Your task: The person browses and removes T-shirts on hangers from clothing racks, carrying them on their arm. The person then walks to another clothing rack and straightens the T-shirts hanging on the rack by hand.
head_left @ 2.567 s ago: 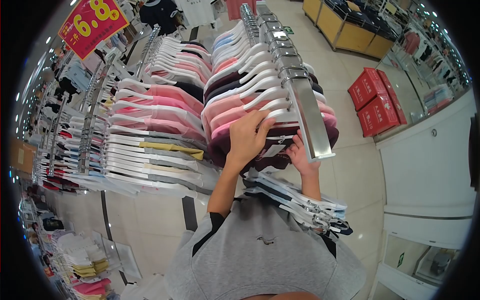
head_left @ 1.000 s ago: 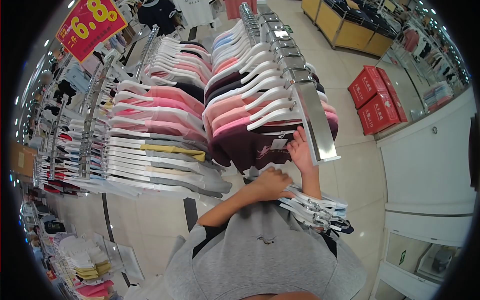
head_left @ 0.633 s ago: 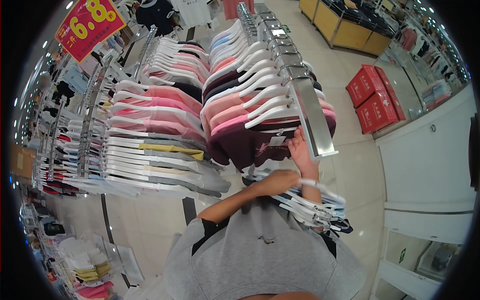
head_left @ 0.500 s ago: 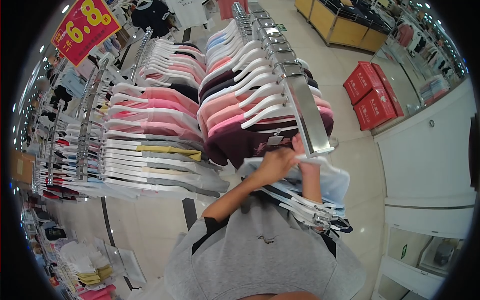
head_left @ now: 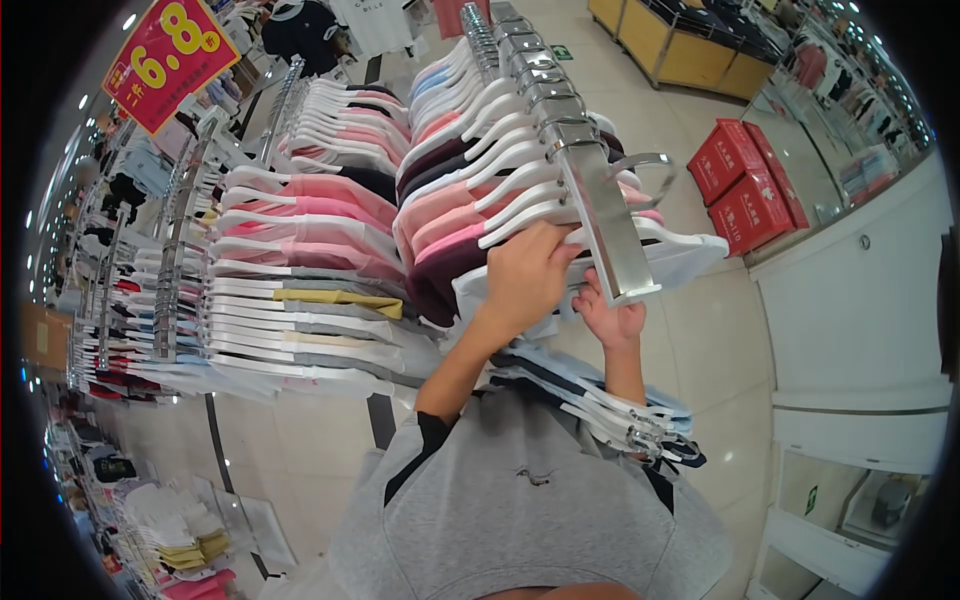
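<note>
My left hand (head_left: 525, 275) is closed around the near part of a white clothes hanger (head_left: 710, 243), close under the metal rail (head_left: 610, 220). A pale shirt (head_left: 675, 262) hangs from this hanger and shows on both sides of the rail. Below the rail's end, my right hand (head_left: 612, 318) is raised with its thumb and fingers apart, its fingertips near the pale shirt. Across my right forearm lie several more white hangers (head_left: 610, 420) with light blue and dark garments. A dark maroon shirt (head_left: 445, 280) hangs just behind the pale one.
Pink shirts (head_left: 455, 220) and others fill the rail further back. Another packed rack (head_left: 180, 250) stands to the left, under a red price sign (head_left: 170, 60). Red boxes (head_left: 745, 190) sit on the floor at right, beside a white cabinet (head_left: 850, 300).
The hanger with the pale shirt has gone up and away from me onto the rail, in front of the maroon shirt. My left hand moved with it; my right hand has opened.
</note>
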`<action>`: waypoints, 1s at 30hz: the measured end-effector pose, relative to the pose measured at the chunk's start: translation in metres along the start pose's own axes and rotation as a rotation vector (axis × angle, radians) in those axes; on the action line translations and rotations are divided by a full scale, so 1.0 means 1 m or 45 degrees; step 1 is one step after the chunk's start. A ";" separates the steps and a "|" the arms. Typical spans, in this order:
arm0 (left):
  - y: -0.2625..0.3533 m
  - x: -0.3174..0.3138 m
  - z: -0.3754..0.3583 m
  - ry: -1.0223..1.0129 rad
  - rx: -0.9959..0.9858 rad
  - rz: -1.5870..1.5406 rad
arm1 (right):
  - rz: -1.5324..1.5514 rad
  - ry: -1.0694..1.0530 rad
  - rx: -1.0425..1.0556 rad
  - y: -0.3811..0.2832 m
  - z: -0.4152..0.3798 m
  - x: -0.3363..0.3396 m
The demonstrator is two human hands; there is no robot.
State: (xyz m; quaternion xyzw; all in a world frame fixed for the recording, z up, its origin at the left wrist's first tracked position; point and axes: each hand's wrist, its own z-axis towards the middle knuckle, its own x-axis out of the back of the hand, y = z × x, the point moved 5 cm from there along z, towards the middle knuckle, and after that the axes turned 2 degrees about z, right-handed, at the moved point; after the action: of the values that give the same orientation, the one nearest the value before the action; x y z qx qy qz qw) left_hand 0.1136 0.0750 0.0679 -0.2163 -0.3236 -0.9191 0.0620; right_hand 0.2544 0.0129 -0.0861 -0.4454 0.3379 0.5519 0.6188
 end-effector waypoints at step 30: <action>-0.009 -0.104 -0.167 -1.282 -0.096 -0.442 | 0.208 -0.076 -0.094 0.005 0.011 0.011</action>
State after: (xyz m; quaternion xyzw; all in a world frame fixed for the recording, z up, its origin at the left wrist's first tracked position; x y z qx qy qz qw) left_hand 0.1449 -0.0249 -0.0993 -0.5759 -0.3112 -0.7093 -0.2615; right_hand 0.2509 0.0268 -0.0925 -0.4224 0.3338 0.6255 0.5646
